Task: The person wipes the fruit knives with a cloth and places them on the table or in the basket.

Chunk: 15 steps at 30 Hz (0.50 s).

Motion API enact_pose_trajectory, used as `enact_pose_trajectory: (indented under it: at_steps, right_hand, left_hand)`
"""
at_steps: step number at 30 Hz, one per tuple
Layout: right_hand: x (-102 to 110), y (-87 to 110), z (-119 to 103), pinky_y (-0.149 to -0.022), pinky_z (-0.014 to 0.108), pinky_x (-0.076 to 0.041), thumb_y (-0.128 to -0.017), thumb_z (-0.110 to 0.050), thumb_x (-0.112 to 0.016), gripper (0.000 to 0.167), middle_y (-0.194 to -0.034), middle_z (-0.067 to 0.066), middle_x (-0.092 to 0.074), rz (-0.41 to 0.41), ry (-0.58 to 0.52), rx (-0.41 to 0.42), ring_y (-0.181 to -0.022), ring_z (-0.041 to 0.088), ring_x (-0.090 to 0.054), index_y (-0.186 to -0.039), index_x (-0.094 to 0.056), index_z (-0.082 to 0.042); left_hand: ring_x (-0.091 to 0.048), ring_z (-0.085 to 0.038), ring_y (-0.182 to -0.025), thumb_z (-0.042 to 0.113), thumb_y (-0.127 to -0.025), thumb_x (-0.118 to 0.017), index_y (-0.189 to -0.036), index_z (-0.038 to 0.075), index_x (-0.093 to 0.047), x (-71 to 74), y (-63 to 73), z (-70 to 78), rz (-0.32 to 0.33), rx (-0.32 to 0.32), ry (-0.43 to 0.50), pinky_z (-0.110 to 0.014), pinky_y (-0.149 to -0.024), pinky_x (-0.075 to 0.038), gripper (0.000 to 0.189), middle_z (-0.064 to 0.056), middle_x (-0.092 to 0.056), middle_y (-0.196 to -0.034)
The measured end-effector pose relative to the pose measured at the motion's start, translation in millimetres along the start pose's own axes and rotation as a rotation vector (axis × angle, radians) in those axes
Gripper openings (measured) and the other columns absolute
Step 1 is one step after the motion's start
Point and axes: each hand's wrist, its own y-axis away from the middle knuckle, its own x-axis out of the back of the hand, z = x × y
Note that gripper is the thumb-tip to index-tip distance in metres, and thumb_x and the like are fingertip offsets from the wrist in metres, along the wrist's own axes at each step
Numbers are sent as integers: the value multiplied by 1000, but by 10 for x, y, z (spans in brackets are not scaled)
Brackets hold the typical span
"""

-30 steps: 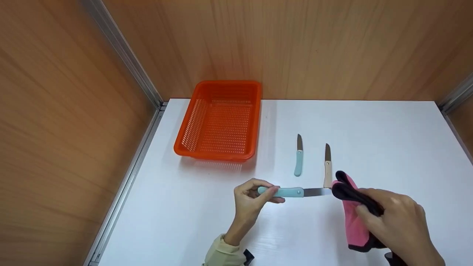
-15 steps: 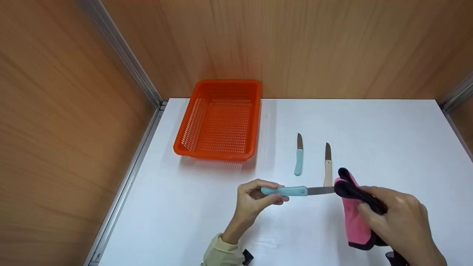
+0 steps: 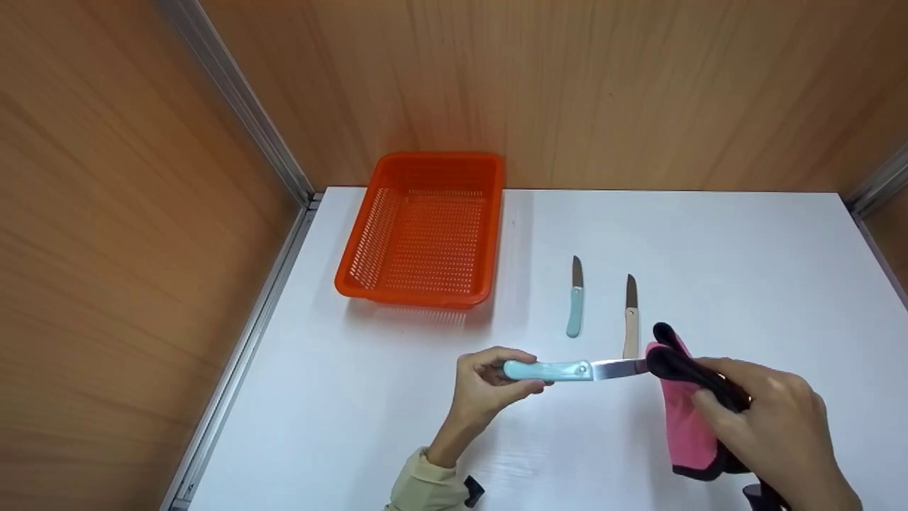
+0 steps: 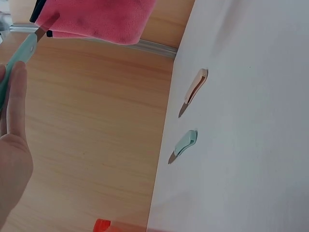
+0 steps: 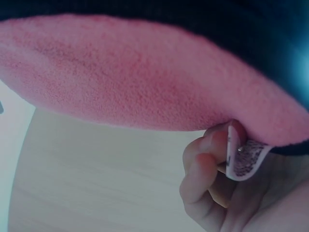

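light-blue knife at lower centre of the head frame, above the counter; rear of its handle pinched between thumb and fingers of the left hand. handle points left, blade right, roughly level. right hand, lower right: thumb and fingers pinch a folded pink cloth with black edging; lower part of the cloth hangs down. right wrist view has those fingers curled under the pink pile, next to a small printed label.

blade tip meets the dark fold of the cloth in the head view; in the left wrist view it shows against the pink face. cannot tell how firmly they touch.

further out: cream knife lies on the counter just above the held blade in the frame, blade toward the top. to its left, near and parallel, a smaller blue-green knife, blade also up-frame. orange basket stands at upper left of centre, by the back wooden panel. pale sleeve at bottom centre. second wooden panel fills the left side, metal strip along the corner.
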Motion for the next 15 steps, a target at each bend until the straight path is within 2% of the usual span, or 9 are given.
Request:
enact_pose_trajectory:
  at_steps: [5, 10, 15]
  right_hand:
    - [17, -10, 16, -39, 23, -25, -67, -4, -71, 19, -65, 4, -64, 35, -20, 10, -48, 9, -36, -86, -75, -5]
    - [32, -24, 36, -37, 22, -24, -65, -2, -71, 20, -66, 5, -66, 104, -65, 39, -46, 6, -37, -84, -75, -6]
    - [26, -54, 20, -38, 17, -27, -64, 1, -69, 22, -69, 7, -68, 173, -104, 95, -49, 1, -39, -84, -75, -5]
  left_hand:
    - [-70, -29, -73, -9, -75, -74, -97, -15, -65, 25, -5, -31, 3, -39, -49, -46, -60, -58, 25, -24, -68, -91]
    - [-70, -24, -76, -15, -71, -74, -94, -15, -66, 37, -21, -39, -3, -72, -93, -44, -59, -59, 24, -24, -69, -91]
    - [-69, -22, -75, -14, -71, -74, -94, -14, -67, 39, -19, -39, -6, -63, -116, -42, -58, -59, 24, -23, -69, -91]
